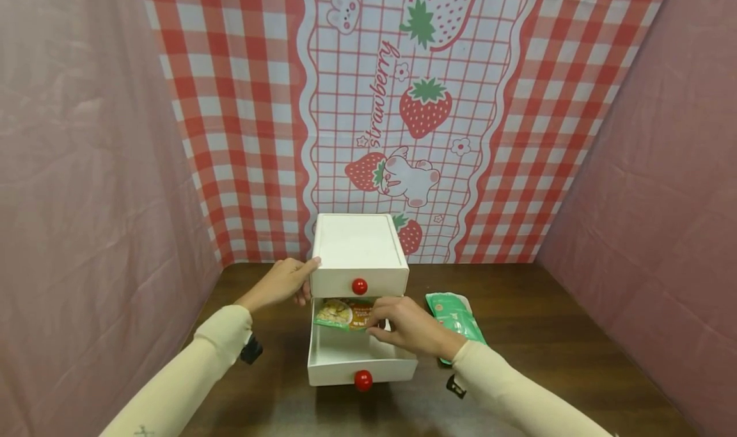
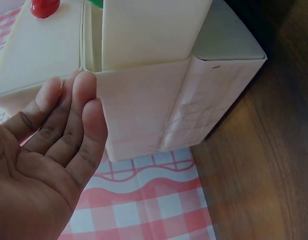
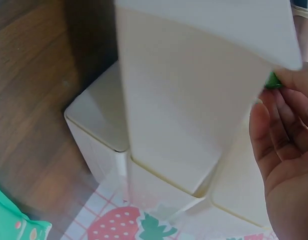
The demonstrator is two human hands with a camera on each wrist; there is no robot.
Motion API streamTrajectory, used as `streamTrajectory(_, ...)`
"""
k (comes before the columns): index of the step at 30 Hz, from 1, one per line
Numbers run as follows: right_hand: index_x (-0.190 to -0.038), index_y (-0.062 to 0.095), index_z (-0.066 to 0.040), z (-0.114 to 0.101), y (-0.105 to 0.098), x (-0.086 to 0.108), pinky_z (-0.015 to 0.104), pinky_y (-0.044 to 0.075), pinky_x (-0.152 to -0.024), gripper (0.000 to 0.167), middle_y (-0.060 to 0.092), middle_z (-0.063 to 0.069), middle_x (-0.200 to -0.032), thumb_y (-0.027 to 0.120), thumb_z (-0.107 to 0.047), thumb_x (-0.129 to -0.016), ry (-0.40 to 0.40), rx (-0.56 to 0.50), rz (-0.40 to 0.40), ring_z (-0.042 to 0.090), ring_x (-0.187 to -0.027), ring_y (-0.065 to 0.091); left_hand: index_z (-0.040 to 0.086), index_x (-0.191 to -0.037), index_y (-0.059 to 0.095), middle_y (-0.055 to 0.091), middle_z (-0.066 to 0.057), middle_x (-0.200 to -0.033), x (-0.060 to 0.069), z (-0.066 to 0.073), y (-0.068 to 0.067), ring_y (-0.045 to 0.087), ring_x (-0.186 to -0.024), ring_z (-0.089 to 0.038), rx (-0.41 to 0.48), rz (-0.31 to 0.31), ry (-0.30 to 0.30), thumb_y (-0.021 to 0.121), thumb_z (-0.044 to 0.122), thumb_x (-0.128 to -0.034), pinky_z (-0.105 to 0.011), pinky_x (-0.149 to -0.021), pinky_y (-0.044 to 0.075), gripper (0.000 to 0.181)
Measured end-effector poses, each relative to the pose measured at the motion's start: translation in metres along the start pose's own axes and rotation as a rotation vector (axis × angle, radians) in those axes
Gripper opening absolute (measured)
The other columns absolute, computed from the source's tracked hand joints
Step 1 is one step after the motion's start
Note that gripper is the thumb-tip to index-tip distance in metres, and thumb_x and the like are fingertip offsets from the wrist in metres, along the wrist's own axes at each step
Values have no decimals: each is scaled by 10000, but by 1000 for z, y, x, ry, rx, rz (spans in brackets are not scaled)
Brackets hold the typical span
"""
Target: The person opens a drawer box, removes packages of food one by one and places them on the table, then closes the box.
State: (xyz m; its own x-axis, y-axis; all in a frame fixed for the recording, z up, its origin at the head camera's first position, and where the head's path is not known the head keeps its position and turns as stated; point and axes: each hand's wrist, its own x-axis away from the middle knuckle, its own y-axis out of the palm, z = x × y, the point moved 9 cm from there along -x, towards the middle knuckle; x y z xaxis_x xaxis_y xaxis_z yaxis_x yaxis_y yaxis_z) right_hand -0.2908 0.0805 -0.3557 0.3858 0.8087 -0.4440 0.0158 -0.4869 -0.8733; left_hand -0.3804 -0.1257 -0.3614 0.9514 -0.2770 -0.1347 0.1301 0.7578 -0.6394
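A small white drawer cabinet (image 1: 361, 240) stands on the table, its top drawer closed behind a red knob (image 1: 359, 286). Below that, a drawer (image 1: 361, 372) is pulled out towards me. An orange and green food packet (image 1: 336, 313) with a food picture is at the back of this drawer. My right hand (image 1: 410, 325) pinches the packet's right end; only a green corner (image 3: 273, 81) shows in the right wrist view. Against the cabinet's left side rests my left hand (image 1: 282, 283), thumb at the top edge, fingers loosely extended (image 2: 76, 115).
To the right of the cabinet a green packet (image 1: 457, 315) lies on the brown wooden table (image 1: 535, 360). A red-checked strawberry cloth (image 1: 253, 136) hangs behind. Pink cloth walls (image 1: 645, 187) stand on both sides.
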Motion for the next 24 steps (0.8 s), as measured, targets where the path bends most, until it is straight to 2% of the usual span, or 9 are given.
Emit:
streamTrajectory(7,-956,767,-159,1,-15,-3,128,464,-600,34,688,-91,-919,738,-168,-971,39,-20,41,-30,-701,536,25,-640,680,701,-108,-648,0,0,2,696,-589,-326,13,-12,-1,409,582,-1069,-318,-527,536,753)
streamTrajectory(11,-950,767,-146,2,-23,-3,177,502,-587,52,699,-89,-917,740,-183,-974,71,-51,66,-18,-710,555,17,-646,683,708,-127,-667,1,0,2,700,-611,-349,15,-18,-2,409,580,-1069,-315,-530,537,756)
streamTrajectory(17,-947,766,-125,4,-34,-2,222,532,-589,63,694,-92,-895,752,-184,-964,115,-105,99,-1,-722,579,9,-659,686,690,-64,-633,1,1,2,681,-562,-263,3,-15,-4,409,584,-1068,-313,-528,525,758)
streamTrajectory(24,-959,768,-136,8,-42,0,247,544,-621,49,693,-108,-902,763,-184,-956,167,-138,111,23,-743,587,35,-649,683,682,-53,-630,1,0,1,670,-556,-228,-6,-13,-8,411,577,-1070,-314,-536,528,737)
